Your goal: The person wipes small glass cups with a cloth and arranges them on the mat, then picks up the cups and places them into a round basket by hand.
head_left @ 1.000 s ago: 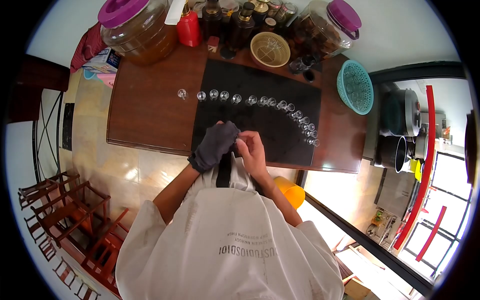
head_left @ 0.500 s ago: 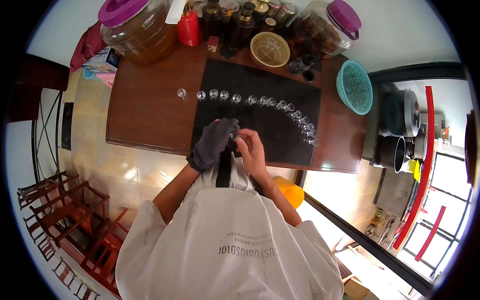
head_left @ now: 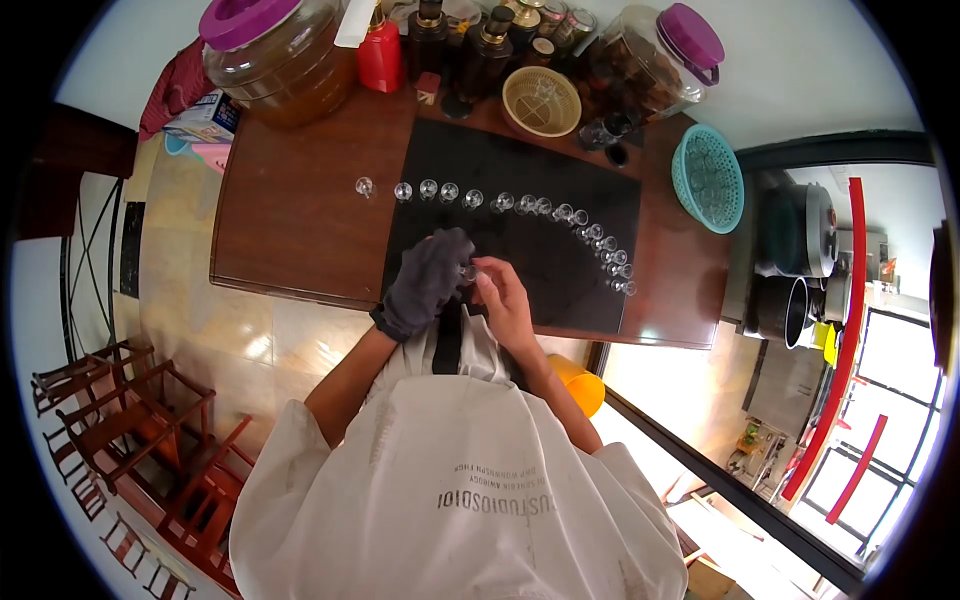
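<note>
My left hand [head_left: 425,285], in a dark grey glove, is closed around a small clear glass [head_left: 467,272] close to my body, at the table's front edge. The bare right hand [head_left: 502,297] pinches the same glass from the other side with thumb and fingers. Most of the glass is hidden by the glove. Beyond my hands, several small stemmed glasses [head_left: 473,199] stand in a curved row on a black mat [head_left: 500,160]. At the row's left end, one glass [head_left: 365,187] is on the bare wood.
The brown wooden table [head_left: 300,220] carries a large jar [head_left: 270,70], a red pump bottle [head_left: 379,60], dark bottles and a woven basket [head_left: 541,100] along the back. A turquoise basket [head_left: 708,178] with glasses sits at the right. Beneath the front edge is a yellow bin [head_left: 577,385].
The gloved left hand has turned slightly and its fingers have shifted over the glass. The right hand stays almost in place. The row of glasses is unchanged.
</note>
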Demonstrator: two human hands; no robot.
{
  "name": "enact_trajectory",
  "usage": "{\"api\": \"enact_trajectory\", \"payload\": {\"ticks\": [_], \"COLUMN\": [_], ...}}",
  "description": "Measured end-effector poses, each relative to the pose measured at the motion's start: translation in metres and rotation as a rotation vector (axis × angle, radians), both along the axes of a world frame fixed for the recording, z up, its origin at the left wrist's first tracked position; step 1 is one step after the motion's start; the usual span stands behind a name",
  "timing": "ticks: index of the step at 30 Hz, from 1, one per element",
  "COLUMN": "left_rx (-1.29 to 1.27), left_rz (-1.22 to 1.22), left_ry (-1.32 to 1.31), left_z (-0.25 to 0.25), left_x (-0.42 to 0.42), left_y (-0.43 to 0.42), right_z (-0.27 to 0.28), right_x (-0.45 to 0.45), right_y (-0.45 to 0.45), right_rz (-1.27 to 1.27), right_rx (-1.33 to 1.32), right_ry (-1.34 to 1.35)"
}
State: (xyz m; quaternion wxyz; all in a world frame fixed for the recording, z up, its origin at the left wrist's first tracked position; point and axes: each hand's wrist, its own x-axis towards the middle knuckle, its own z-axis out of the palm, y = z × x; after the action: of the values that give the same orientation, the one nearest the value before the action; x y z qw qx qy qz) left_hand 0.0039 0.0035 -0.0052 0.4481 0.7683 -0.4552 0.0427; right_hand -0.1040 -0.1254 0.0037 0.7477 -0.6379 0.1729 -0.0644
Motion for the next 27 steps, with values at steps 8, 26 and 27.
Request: {"api": "enact_trajectory", "payload": {"ticks": [8,26,27], "left_rx": [0.083,-0.025,-0.031], "left_rz": [0.047,0.192,0.240], "left_ry": [0.049,-0.064,-0.240], "left_z": [-0.013,-0.016,-0.011], "left_x": [0.006,0.016,0.018], "left_y": [0.004,0.011,0.012], "right_z": [-0.006,-0.056,-0.057], "right_x": [0.003,0.066,0.070], "right_y": [-0.002,-0.070,-0.071], "right_rz": [-0.119,0.045,0.066], "right_rx": [-0.043,-1.431,-1.432], "right_ry": [-0.025,0.029,0.022]}}
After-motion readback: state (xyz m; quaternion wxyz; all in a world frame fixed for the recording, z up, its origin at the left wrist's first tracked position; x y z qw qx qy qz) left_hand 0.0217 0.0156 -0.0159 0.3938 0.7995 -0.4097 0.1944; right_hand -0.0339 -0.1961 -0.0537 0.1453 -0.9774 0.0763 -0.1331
